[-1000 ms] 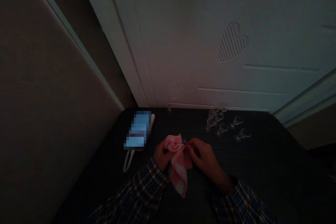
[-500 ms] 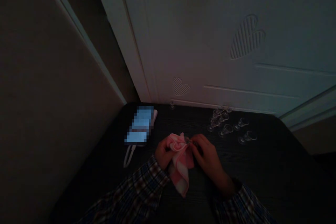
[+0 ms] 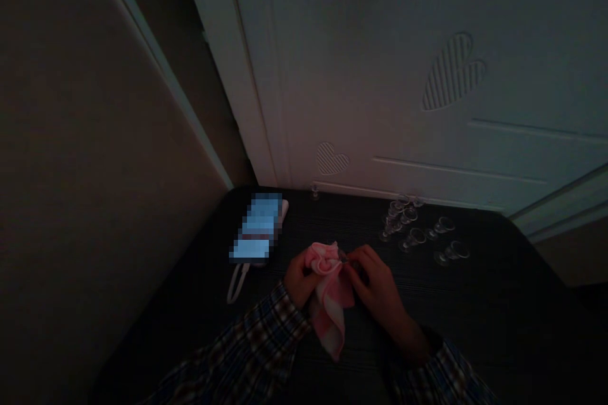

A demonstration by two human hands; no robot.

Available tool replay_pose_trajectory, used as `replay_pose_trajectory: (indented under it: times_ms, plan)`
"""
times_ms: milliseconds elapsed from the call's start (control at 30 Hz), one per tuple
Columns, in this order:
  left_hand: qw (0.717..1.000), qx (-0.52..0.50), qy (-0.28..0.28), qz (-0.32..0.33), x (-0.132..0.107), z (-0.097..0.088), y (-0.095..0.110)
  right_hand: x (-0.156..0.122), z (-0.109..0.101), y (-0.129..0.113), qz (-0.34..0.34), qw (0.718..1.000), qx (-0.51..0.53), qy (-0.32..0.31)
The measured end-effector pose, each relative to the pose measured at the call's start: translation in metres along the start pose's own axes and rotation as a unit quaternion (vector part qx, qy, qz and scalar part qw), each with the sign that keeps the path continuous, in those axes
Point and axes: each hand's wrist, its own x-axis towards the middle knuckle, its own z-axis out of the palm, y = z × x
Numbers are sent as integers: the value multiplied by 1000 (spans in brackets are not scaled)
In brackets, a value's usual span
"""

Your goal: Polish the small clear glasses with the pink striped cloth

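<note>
My left hand (image 3: 299,280) is closed around a pink and white cloth (image 3: 331,304), bunched at the top with a loose end hanging down. Partly wrapped in that cloth is a small clear glass (image 3: 342,257), mostly hidden by the folds. The fingers of my right hand (image 3: 373,275) pinch the glass on its right side. Several small stemmed glasses (image 3: 412,240) stand in a group beyond my right hand, two of them (image 3: 453,252) a little apart to the right.
A lit phone (image 3: 259,228) with a blurred screen lies at the left, a white cable loop (image 3: 236,283) at its near end. One more small glass (image 3: 315,192) stands at the dark table's (image 3: 351,202) back edge. Behind rises a white panel (image 3: 380,88) with heart reliefs.
The whole view has shifted slightly, so things sit a little further right. Both hands keep their hold on the cloth and the glass, with only a small change in the cloth's folds.
</note>
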Motion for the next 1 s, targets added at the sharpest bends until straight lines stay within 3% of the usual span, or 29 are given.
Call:
replay_pose_trajectory:
  times_ms: [233, 367, 567, 767, 1000]
  plan:
    - [1000, -11, -6, -11, -1, 1, 3, 1, -3, -5, 10, 999, 27, -15]
    - [1000, 6, -10, -19, -3, 0, 1, 1, -3, -8, 57, 993, 102, -21]
    - [999, 26, -24, 15, -2, -2, 3, 0, 0, -4, 132, 949, 278, -61]
    - [998, 33, -27, 40, -2, -2, 3, 0, -4, -6, 138, 898, 408, -91]
    - [999, 16, 1, 29, -5, 3, 7, 1, -1, -5, 132, 914, 374, -87]
